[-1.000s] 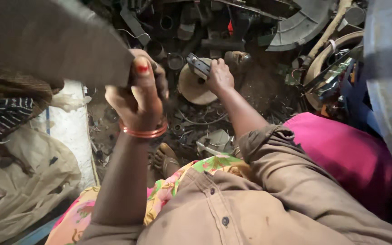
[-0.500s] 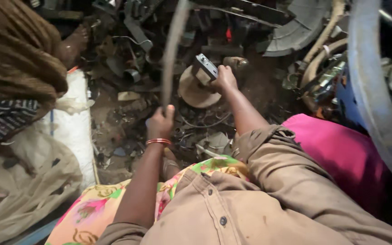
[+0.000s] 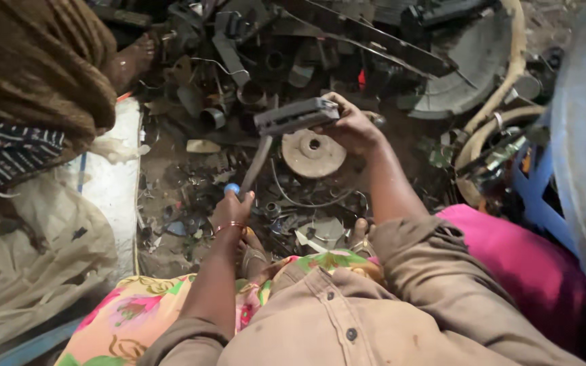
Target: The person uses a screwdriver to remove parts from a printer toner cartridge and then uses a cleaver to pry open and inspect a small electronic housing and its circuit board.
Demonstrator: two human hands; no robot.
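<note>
While a grey metal part [image 3: 298, 115] is gripped by the right hand [image 3: 354, 125] above a round disc [image 3: 313, 153] on the scrap-strewn floor [image 3: 171, 169], a hammer [image 3: 252, 169] is clasped in the left hand [image 3: 233, 209], fingers curled shut around its handle. A white sack [image 3: 113, 190] lies at left.

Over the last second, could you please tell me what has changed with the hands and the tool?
The left hand has swung its hammer down from high near the camera; its head now meets the flat grey metal part. The right hand still grips that part over the round rusty disc. The scrap pile lies unchanged.
</note>
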